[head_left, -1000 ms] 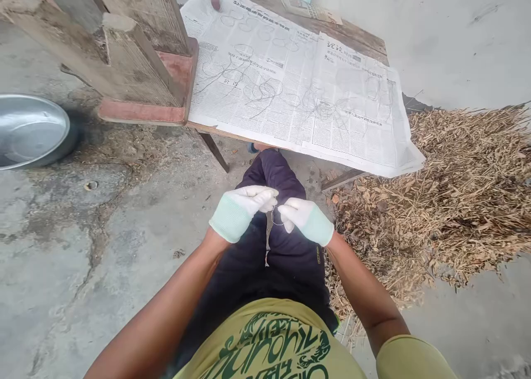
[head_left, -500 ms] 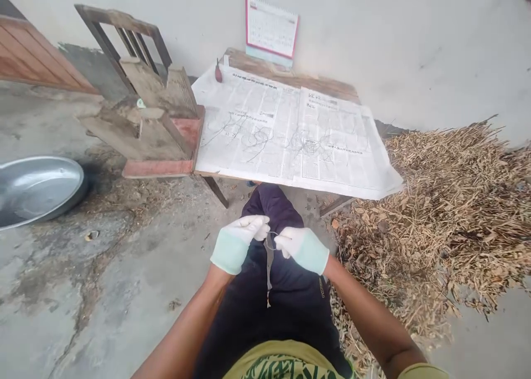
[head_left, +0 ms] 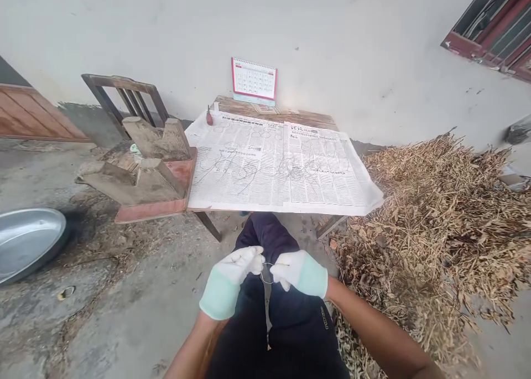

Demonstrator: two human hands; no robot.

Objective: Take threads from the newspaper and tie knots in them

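Observation:
A thin wire [head_left: 266, 264], bent into a small loop, spans the gap between my two gloved hands above my lap. My left hand [head_left: 234, 276], in a white glove with a pale green cuff, pinches one side of it. On the other side my right hand [head_left: 299, 273], gloved the same way, has its thumb and fingertips closed on the wire. Several tangled thin wires [head_left: 296, 171] lie on newspaper sheets [head_left: 265, 196] that cover the table before me. A small dark red object with a narrow tip [head_left: 209, 117] stands at the table's back left.
A desk calendar [head_left: 254, 81] stands at the table's back edge. Left are an upturned wooden stool [head_left: 153, 188], a chair [head_left: 120, 83] and a metal basin [head_left: 31, 240]. Dry stalks [head_left: 435, 218] are heaped on the right. A barred window [head_left: 498, 30] is at upper right.
My view has tilted upward, so the table and calendar sit lower and the window shows. Both hands keep hold of the wire; they remain close together above my lap.

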